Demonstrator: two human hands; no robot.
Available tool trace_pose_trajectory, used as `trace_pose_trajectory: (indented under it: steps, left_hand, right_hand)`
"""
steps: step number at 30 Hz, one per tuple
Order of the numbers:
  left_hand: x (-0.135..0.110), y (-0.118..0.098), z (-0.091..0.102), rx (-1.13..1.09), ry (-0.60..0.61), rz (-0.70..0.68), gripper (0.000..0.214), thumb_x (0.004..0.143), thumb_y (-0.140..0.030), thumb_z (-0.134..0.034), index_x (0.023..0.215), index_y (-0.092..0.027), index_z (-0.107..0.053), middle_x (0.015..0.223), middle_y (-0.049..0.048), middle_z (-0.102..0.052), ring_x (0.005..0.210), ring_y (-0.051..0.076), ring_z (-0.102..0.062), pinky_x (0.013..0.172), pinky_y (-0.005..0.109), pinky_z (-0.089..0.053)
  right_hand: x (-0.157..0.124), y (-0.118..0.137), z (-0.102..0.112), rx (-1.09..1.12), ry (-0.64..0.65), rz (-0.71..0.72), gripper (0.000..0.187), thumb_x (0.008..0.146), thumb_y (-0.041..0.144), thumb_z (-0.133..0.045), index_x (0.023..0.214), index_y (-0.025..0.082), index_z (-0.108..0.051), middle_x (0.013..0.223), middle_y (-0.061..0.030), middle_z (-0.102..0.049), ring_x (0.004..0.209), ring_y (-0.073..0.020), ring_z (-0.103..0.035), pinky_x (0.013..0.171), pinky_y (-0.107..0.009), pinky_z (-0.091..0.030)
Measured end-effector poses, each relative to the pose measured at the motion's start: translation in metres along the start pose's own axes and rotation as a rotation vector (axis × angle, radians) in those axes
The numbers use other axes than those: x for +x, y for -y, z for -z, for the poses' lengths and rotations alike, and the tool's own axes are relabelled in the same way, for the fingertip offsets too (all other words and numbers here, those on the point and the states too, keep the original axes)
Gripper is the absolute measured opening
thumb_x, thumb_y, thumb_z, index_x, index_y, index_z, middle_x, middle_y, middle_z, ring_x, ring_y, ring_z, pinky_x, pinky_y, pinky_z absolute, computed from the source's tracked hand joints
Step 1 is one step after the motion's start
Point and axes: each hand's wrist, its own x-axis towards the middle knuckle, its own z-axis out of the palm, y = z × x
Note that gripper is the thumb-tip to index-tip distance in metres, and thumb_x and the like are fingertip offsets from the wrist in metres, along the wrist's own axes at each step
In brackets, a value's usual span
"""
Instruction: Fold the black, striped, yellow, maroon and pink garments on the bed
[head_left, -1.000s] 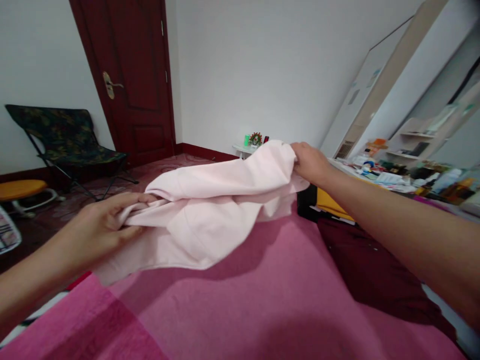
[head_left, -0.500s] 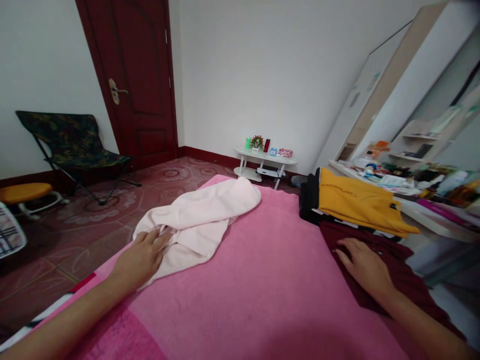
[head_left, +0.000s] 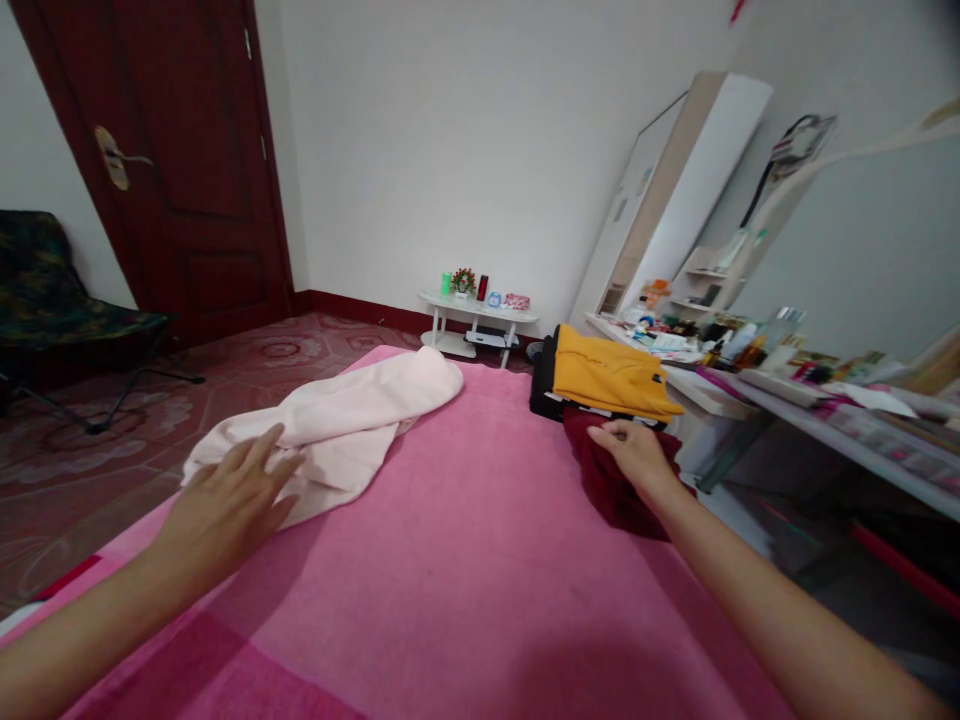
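My left hand (head_left: pixel 229 500) hovers with fingers spread over the near end of a pale pink garment (head_left: pixel 352 405), which lies loosely rumpled on the pink bedcover (head_left: pixel 465 540). On the right, the fingers of my right hand (head_left: pixel 637 455) are pinched on a dark red garment (head_left: pixel 609 492), gathered up at the bed's right edge. Just beyond it, a folded yellow garment (head_left: pixel 611 372) rests on top of folded black clothes (head_left: pixel 544 385). My right hand covers part of the dark red cloth.
A dressing table (head_left: pixel 885 430) crowded with bottles and small items stands along the right. Past the bed is a low white table (head_left: pixel 480 308) with small things on it. A camouflage folding chair (head_left: pixel 67 310) and a dark red door (head_left: pixel 180 200) are at the left.
The view has turned right. My left hand has lifted off the pale pink garment. My right hand has closed on the dark red garment, which was spread flatter and is now bunched near the stack.
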Motion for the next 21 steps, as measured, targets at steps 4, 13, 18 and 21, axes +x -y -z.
trace_pose_trajectory:
  steps: [4, 13, 18, 21]
  left_hand:
    - [0.011, -0.056, 0.014, -0.339, 0.066, -0.168, 0.046, 0.088, -0.043, -0.047, 0.130, -0.027, -0.051, 0.144, 0.0093, -0.036, 0.122, 0.029, -0.047, 0.102, 0.046, -0.038]
    - [0.009, -0.152, -0.007, -0.743, 0.162, -0.408, 0.041, 0.091, -0.034, -0.046, 0.131, -0.029, -0.050, 0.143, 0.0069, -0.041, 0.128, 0.023, -0.042, 0.107, 0.041, -0.036]
    - [0.016, -0.204, -0.026, -0.801, 0.211, -0.558, 0.056, 0.084, -0.039, -0.055, 0.137, -0.031, -0.041, 0.150, 0.0091, -0.029, 0.133, 0.028, -0.034, 0.107, 0.046, -0.033]
    - [0.025, -0.235, -0.038, -0.715, 0.262, -0.522, 0.080, 0.073, -0.052, -0.064, 0.143, -0.030, -0.031, 0.148, 0.0162, -0.028, 0.130, 0.037, -0.035, 0.101, 0.053, -0.037]
  right_hand:
    - [-0.064, 0.122, -0.009, 0.446, 0.378, 0.205, 0.012, 0.080, 0.023, -0.053, 0.079, 0.017, -0.064, 0.073, -0.0015, -0.066, 0.065, -0.0125, -0.060, 0.061, -0.022, -0.046]
    - [-0.062, 0.049, -0.004, 0.287, 0.069, 0.208, 0.012, 0.083, 0.026, -0.051, 0.084, 0.022, -0.062, 0.090, -0.0052, -0.066, 0.087, -0.0201, -0.061, 0.082, -0.034, -0.046]
    - [-0.046, -0.084, -0.016, -0.144, 0.074, -0.046, 0.033, 0.064, 0.035, -0.068, 0.094, 0.029, -0.057, 0.097, -0.0059, -0.065, 0.095, -0.0321, -0.061, 0.075, -0.041, -0.048]
    - [-0.059, -0.095, -0.023, -0.202, 0.116, -0.157, 0.009, 0.071, 0.030, -0.058, 0.079, 0.028, -0.053, 0.076, -0.0013, -0.063, 0.075, -0.0264, -0.064, 0.061, -0.034, -0.044]
